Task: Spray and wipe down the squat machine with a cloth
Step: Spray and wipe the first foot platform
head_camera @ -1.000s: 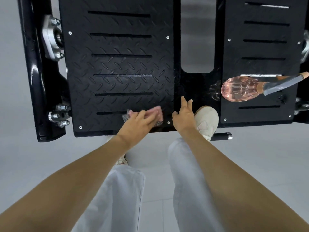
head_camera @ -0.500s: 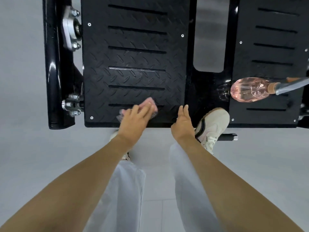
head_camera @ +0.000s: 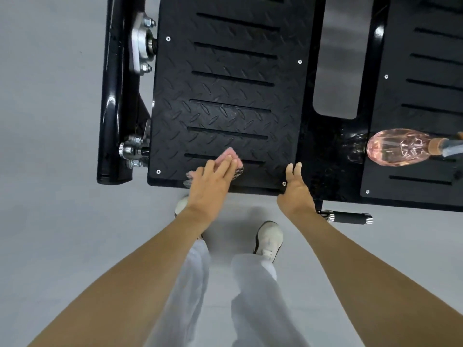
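Pale trousers (head_camera: 190,284) and my light shoes (head_camera: 269,237) come first below me, on a grey floor (head_camera: 50,196). Past them both my bare forearms reach to the near edge of the squat machine (head_camera: 325,159).

My left hand (head_camera: 213,182) lies flat, fingers straight and together, pressing the pink cloth (head_camera: 231,157) onto the near end of the left footplate (head_camera: 225,91). The cloth shows beyond my fingertips, and a mesh corner shows at either side.

My right hand (head_camera: 295,194) holds nothing. Its fingers are stretched out, touching the footplate's near right corner beside a screw.

Right of that hand a short black peg (head_camera: 350,217) with metal ends juts out under the edge.

Further right the spray bottle (head_camera: 395,147), clear with pink liquid, lies on its side on the right footplate (head_camera: 426,91), well apart from both hands.

Beyond, a steel panel (head_camera: 343,58) shows between the plates. At far left a glossy black tube (head_camera: 110,96) carries a bolted metal bracket (head_camera: 140,43).
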